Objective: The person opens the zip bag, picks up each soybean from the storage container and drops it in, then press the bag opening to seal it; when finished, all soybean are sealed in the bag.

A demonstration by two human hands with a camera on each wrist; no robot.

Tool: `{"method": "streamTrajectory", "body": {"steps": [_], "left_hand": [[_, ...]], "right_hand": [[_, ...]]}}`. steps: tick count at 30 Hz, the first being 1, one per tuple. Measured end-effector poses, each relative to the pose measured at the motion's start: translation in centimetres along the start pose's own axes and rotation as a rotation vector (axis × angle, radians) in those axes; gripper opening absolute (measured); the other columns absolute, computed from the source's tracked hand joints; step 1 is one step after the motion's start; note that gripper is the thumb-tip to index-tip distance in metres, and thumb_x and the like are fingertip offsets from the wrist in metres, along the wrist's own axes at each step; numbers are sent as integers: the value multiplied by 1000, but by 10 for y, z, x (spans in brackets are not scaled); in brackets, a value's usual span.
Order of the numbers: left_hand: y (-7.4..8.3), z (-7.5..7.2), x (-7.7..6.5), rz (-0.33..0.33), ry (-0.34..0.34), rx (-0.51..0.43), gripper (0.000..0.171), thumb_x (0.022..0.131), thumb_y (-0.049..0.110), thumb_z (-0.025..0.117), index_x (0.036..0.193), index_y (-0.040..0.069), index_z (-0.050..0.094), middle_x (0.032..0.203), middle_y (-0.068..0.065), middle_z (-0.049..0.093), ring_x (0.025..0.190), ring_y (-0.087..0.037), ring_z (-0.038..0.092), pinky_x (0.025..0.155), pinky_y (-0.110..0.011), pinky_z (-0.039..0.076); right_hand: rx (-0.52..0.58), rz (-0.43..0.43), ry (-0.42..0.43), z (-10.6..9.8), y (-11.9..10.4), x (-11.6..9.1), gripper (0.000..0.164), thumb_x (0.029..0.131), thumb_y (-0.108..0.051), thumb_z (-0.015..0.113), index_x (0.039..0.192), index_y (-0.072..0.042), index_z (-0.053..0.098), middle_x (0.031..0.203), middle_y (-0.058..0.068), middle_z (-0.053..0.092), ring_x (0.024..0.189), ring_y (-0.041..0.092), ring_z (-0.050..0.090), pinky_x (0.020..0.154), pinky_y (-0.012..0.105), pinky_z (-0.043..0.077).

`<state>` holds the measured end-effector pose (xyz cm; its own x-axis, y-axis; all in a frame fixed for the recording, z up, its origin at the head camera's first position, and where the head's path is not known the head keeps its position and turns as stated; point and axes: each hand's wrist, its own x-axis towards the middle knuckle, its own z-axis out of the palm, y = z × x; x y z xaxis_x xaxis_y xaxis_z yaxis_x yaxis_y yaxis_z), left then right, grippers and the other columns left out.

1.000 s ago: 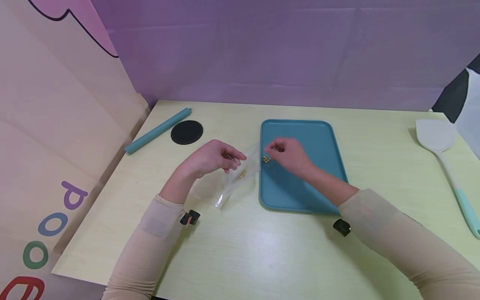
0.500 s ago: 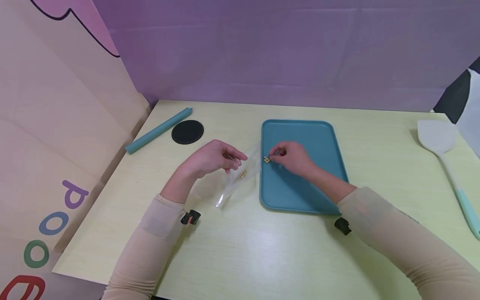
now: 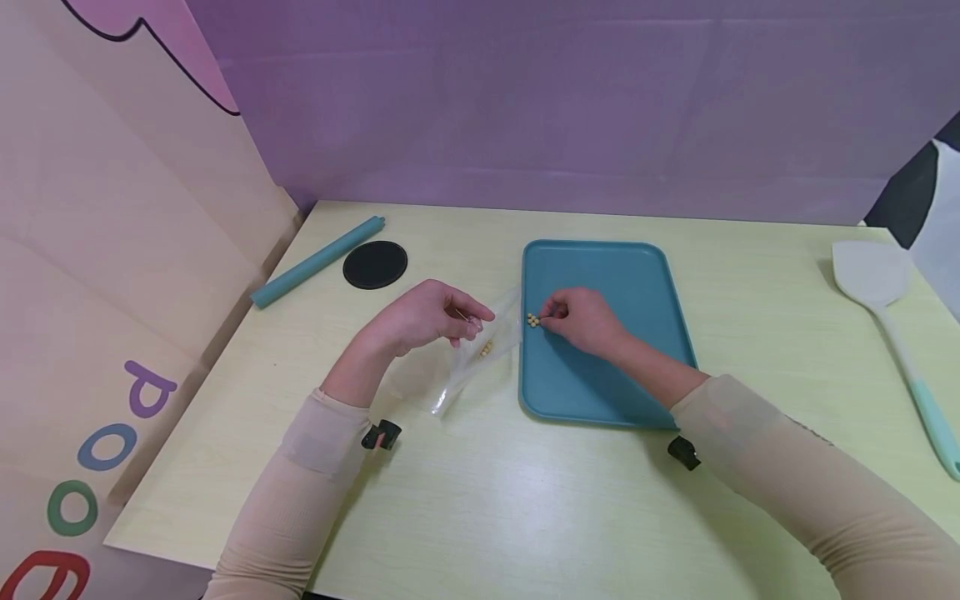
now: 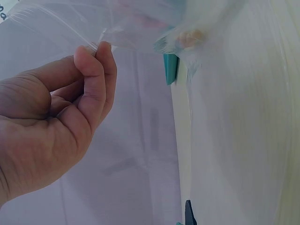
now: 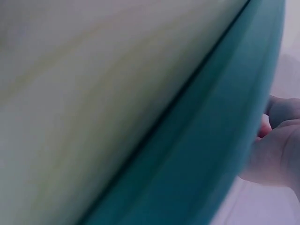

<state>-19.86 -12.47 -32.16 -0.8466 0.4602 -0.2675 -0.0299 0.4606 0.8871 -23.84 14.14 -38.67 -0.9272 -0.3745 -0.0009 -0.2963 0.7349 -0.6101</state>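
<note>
My left hand [image 3: 431,315] pinches the rim of a clear plastic bag [image 3: 450,387] between thumb and fingertips. A few yellow soybeans [image 3: 486,348] show through the bag's film. In the left wrist view the pinch of the left hand [image 4: 70,98] on the thin plastic is plain. A small cluster of soybeans [image 3: 532,320] lies near the left edge of the blue tray [image 3: 600,392]. My right hand [image 3: 585,319] is over the tray, its curled fingertips at the cluster; whether a bean sits between them is hidden. The right wrist view shows only part of the right hand [image 5: 276,150] behind the tray's rim.
A blue rod-like roll [image 3: 318,262] and a black round disc [image 3: 375,264] lie at the back left. On the far right rests a white spatula [image 3: 873,271] with a mint handle. A purple backdrop [image 3: 525,108] rises behind the table.
My right hand has come down from above the tray's left edge to the cluster of soybeans, shifting slightly right and nearer. The left hand and the bag have stayed in place.
</note>
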Motion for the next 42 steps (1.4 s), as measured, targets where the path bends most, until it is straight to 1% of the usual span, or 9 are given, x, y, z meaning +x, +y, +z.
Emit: {"method": "streamTrajectory", "body": {"steps": [5, 11, 15, 20, 25, 29, 33, 36, 42], "left_hand": [[0, 0, 0, 0, -2, 3, 31, 95, 1, 68, 126, -1, 69, 115, -21, 68, 82, -21, 62, 92, -53, 51], [-1, 0, 1, -3, 3, 16, 30, 95, 2, 68, 126, -1, 70, 113, -20, 69, 81, -20, 63, 91, -51, 52], [-1, 0, 0, -3, 2, 14, 30, 95, 2, 68, 125, -1, 70, 113, -20, 68, 81, -20, 62, 90, -50, 53], [-1, 0, 0, -2, 2, 5, 30, 95, 1, 68, 126, -1, 70, 115, -21, 68, 79, -20, 62, 91, -52, 52], [-1, -2, -1, 0, 2, 1, 31, 95, 2, 68, 126, -1, 70, 115, -20, 68, 79, -20, 62, 92, -52, 52], [-1, -2, -1, -2, 3, 6, 30, 95, 3, 68, 126, 0, 70, 115, -20, 68, 77, -20, 61, 91, -50, 52], [-1, -3, -2, 2, 3, 11, 30, 95, 3, 68, 126, 0, 70, 114, -19, 69, 76, -20, 61, 91, -50, 52], [-1, -3, -2, 6, 0, 12, 31, 95, 3, 68, 126, 0, 70, 115, -20, 69, 76, -20, 61, 91, -51, 52], [-2, -3, -2, 5, -2, 20, 31, 95, 3, 68, 126, 0, 70, 115, -21, 68, 80, -22, 62, 91, -52, 52]], "right_hand": [[-14, 12, -14, -1, -1, -1, 10, 97, -10, 67, 95, -2, 72, 85, 8, 67, 77, 23, 56, 68, 33, 45], [26, 28, -14, -4, -1, -3, 15, 100, -9, 62, 100, 2, 72, 93, 11, 69, 82, 24, 57, 73, 34, 46], [57, 29, 1, -6, -3, -4, 17, 100, -10, 60, 103, 3, 72, 92, 12, 69, 80, 23, 56, 71, 33, 46], [97, 26, 32, -9, -9, -5, 18, 102, -13, 61, 105, 2, 71, 90, 12, 67, 78, 23, 55, 68, 33, 45], [177, 33, 60, -13, -18, -6, 21, 102, -19, 63, 110, -2, 71, 94, 12, 67, 81, 24, 55, 69, 33, 47], [274, 13, 60, -15, -27, -10, 25, 101, -24, 65, 114, -3, 70, 89, 15, 64, 79, 25, 56, 67, 33, 48], [364, -17, 56, -14, -36, -13, 27, 101, -24, 65, 115, -1, 70, 84, 18, 60, 75, 25, 55, 64, 32, 48], [402, -30, 43, -13, -42, -16, 25, 100, -22, 67, 114, -2, 71, 84, 19, 60, 73, 24, 55, 65, 34, 50], [452, -39, -18, -11, -52, -19, 22, 99, -20, 69, 111, -2, 72, 86, 22, 61, 71, 23, 54, 69, 40, 52]]}}
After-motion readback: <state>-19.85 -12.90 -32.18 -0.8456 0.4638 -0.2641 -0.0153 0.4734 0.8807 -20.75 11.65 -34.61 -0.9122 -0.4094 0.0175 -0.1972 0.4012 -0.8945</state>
